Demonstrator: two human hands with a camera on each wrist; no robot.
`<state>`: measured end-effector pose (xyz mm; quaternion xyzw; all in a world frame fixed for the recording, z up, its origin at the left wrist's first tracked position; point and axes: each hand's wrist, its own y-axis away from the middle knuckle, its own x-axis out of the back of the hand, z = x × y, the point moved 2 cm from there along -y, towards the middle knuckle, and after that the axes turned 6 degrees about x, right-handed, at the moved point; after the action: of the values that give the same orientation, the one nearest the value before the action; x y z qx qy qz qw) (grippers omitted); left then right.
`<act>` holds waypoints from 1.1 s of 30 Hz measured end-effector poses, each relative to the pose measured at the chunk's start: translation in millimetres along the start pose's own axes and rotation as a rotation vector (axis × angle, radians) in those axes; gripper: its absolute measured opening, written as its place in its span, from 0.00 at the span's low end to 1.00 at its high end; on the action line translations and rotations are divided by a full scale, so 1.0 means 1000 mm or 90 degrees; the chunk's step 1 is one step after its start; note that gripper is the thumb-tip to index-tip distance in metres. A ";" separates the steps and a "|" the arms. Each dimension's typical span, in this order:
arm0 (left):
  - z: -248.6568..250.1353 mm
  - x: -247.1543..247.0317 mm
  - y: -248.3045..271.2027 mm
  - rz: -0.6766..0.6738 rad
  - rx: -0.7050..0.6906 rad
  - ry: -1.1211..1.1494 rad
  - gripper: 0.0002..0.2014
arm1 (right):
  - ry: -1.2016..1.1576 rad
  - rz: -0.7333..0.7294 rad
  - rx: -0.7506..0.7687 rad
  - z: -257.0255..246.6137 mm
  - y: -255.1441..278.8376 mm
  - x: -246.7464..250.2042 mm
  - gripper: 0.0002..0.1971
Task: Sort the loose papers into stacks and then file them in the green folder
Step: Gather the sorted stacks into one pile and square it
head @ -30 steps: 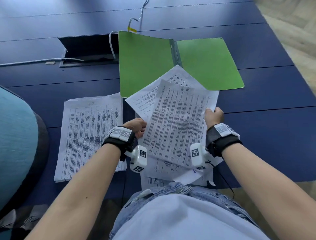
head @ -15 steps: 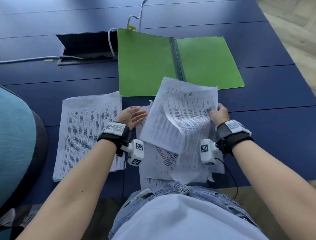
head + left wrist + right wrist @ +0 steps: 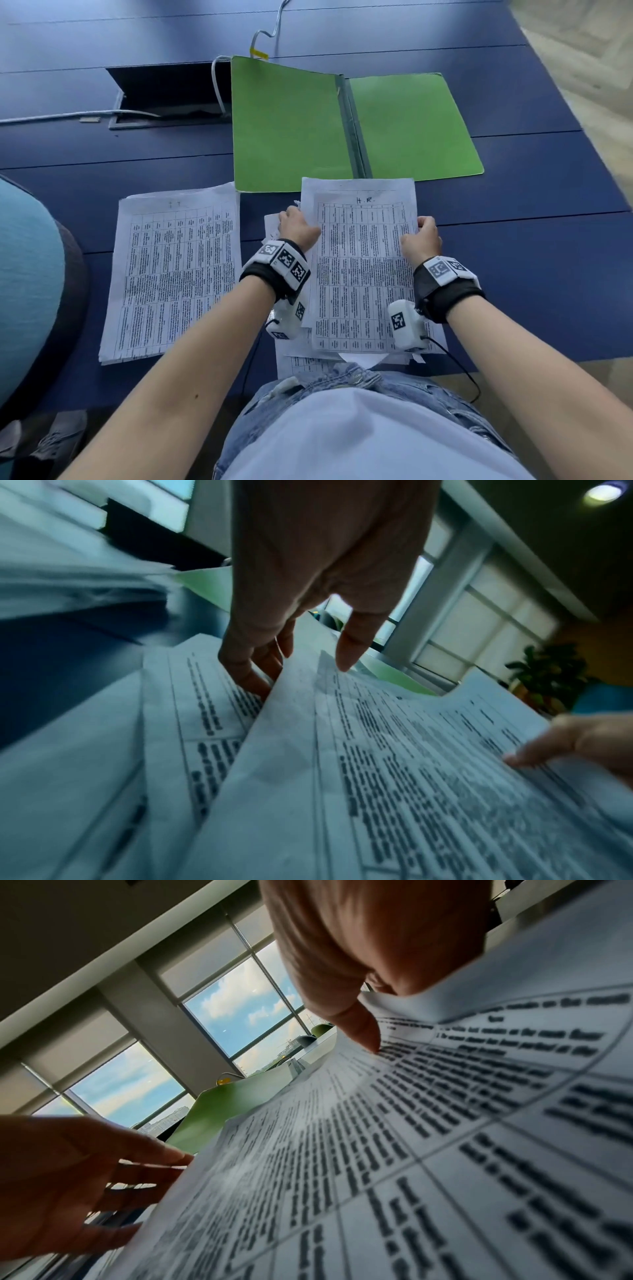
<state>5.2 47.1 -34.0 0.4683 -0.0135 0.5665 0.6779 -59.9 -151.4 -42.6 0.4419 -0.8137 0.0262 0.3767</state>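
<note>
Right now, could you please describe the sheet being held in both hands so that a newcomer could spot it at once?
Start at the open green folder on the blue table; just nearer the person lies a loose heap of papers. The top sheet is held by the left hand and right hand. Unlike the separate stack to the left, it has "H.R." handwritten at its head.

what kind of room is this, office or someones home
Most likely an office meeting room: a long dark blue table with a built-in cable hatch, tall windows with roller blinds, and a potted plant.
</note>
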 end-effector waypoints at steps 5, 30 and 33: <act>-0.003 -0.008 0.005 0.018 -0.073 -0.015 0.22 | -0.026 -0.009 0.021 0.003 0.002 -0.001 0.20; -0.025 0.004 0.005 -0.110 -0.111 0.156 0.19 | -0.239 -0.124 0.071 0.016 0.002 0.000 0.23; -0.025 0.003 0.013 -0.092 -0.126 0.214 0.17 | -0.247 -0.121 0.036 0.018 0.001 -0.003 0.17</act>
<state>-16.4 65.0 -38.3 0.2981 0.0779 0.5824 0.7522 -70.0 -155.4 -57.6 0.5239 -0.8245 -0.0722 0.2016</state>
